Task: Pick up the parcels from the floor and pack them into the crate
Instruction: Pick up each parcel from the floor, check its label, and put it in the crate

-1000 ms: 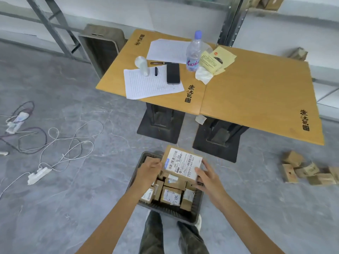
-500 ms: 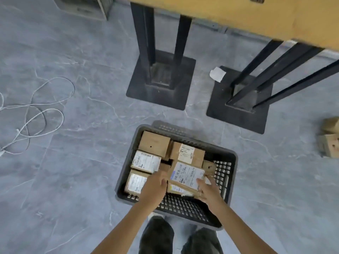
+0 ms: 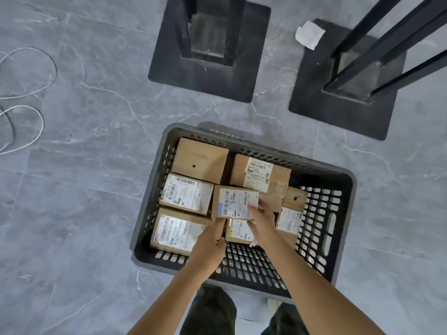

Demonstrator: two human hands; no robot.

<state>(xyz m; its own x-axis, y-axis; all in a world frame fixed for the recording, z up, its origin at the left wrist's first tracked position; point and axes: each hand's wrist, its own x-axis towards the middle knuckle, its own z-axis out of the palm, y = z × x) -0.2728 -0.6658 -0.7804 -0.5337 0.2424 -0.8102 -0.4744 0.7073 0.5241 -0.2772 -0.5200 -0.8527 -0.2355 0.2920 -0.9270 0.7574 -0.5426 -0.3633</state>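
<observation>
The grey crate [image 3: 321,226] sits on the floor. Both forearms reach down into it. The left hand [image 3: 212,240] holds the parcel's [image 3: 235,203] near-left corner and the right hand [image 3: 262,221] pinches its right end. The parcel lies mid-crate, label up, long axis left-right.

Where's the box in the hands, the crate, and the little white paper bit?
held parcel [image 3: 235,201], head view, on its white label.
crate [image 3: 339,213], head view, on its right side wall.
paper scrap [image 3: 309,35], head view, on its middle.
</observation>
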